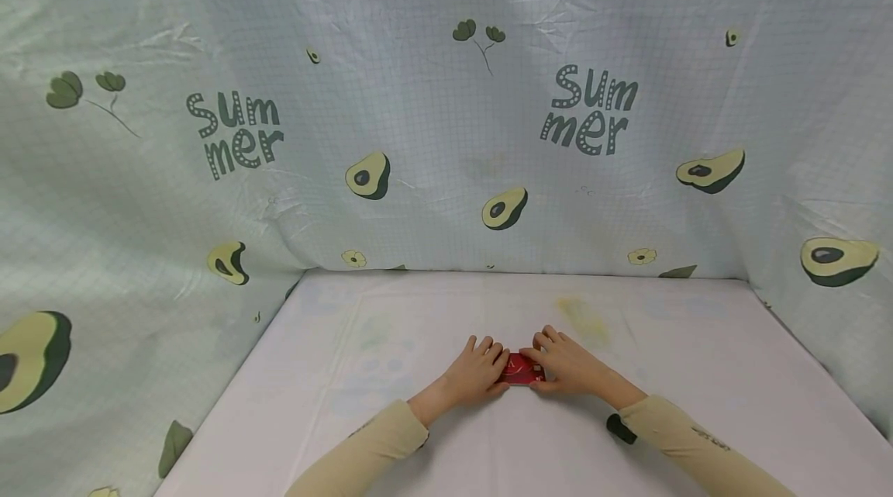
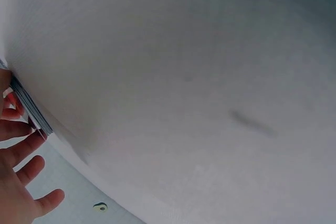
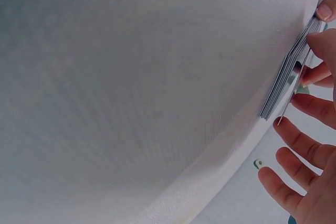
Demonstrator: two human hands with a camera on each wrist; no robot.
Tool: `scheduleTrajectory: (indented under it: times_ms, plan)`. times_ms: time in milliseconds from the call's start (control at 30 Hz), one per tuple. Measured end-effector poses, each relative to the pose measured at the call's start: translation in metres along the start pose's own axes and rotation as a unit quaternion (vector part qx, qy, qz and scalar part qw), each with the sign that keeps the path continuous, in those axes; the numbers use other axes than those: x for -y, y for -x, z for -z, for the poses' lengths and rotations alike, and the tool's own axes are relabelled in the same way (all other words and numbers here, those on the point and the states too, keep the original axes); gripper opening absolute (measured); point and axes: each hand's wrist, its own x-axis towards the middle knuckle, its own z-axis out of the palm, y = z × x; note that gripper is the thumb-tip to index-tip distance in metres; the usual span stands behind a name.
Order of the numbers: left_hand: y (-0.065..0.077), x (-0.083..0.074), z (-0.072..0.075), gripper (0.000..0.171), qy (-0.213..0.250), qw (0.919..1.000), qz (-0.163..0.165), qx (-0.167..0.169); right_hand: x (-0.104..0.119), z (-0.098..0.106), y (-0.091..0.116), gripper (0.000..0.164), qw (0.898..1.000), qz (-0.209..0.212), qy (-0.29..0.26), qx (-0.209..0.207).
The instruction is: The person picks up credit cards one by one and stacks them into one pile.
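A red card with a pale curved mark lies face up between the two hands, on top of a neat stack of thin cards. From the left end, the left hand grips the stack, its thumb at the near edge and fingers on the far side. My right hand pinches the top card at its right end between thumb and fingertips. In the right wrist view that card stands slightly tilted off the rest, with a narrow gap below. The outer fingers of both hands are spread.
A small black object lies on the white-covered table, beside the right sleeve. Behind and along both sides hangs a pale curtain printed with avocados and lettering.
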Motion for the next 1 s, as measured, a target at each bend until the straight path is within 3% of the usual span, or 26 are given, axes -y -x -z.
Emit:
scheduleTrajectory:
  times_ms: [400, 733, 1000]
  plan:
    - [-0.0013, 0.0007, 0.0034, 0.052, 0.016, 0.9997, -0.004, 0.018, -0.0004, 0.0013, 0.0005, 0.048, 1.0, -0.009, -0.004, 0.027]
    - [-0.0017, 0.0008, 0.0036, 0.051, 0.028, 0.9993, -0.006, 0.026, -0.0023, -0.0024, 0.0034, 0.047, 1.0, 0.006, 0.002, 0.007]
    - [-0.0016, 0.002, 0.0025, 0.05, 0.037, 0.9991, -0.003, 0.018, -0.0007, 0.0001, 0.0023, 0.046, 0.999, -0.009, -0.009, 0.043]
